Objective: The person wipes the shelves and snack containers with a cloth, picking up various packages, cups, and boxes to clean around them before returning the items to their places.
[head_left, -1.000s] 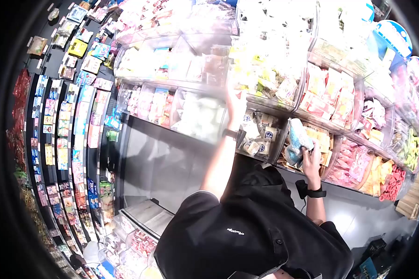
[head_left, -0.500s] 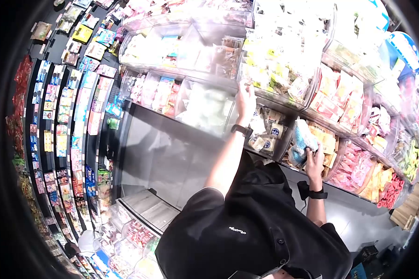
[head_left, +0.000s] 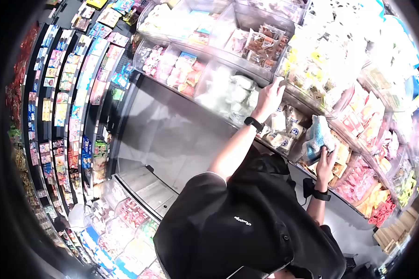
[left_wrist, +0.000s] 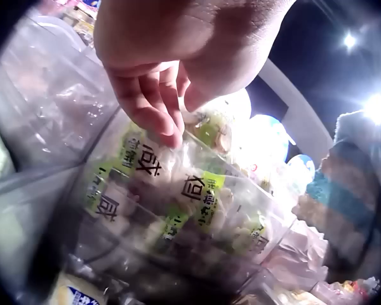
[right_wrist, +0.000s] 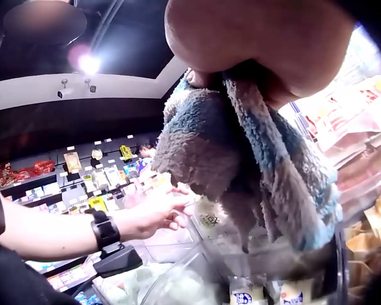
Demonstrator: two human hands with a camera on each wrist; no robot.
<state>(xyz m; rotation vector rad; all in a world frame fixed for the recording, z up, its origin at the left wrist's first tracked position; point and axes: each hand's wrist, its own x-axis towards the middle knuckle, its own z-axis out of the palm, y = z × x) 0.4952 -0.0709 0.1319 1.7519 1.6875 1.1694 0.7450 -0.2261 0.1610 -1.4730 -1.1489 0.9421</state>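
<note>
My left hand [head_left: 270, 98] reaches over the front of the clear bins, its fingers loosely bent. In the left wrist view its fingertips [left_wrist: 171, 136] are right at the upper edge of a clear bin wall, in front of packets with green labels [left_wrist: 206, 200]. My right hand [head_left: 326, 165] grips a fluffy blue-and-white cloth [head_left: 317, 139], held bunched over the lower bins. In the right wrist view the cloth [right_wrist: 200, 136] hangs in folds beneath the hand, and the fingertips are partly hidden in it. The left hand [right_wrist: 155, 216] appears beyond it with fingers extended.
White packets with blue marks [head_left: 284, 132] fill a lower bin between the hands. Bins of pink packets [head_left: 356, 181] and red sweets [head_left: 381, 209] stand to the right. Shelves of packaged snacks [head_left: 63, 107] line the left. Behind the left arm is grey floor [head_left: 172, 135].
The head view has shifted, so the bins appear further right and lower. My left hand moves slightly right along the bin fronts. The right hand keeps hold of the cloth.
</note>
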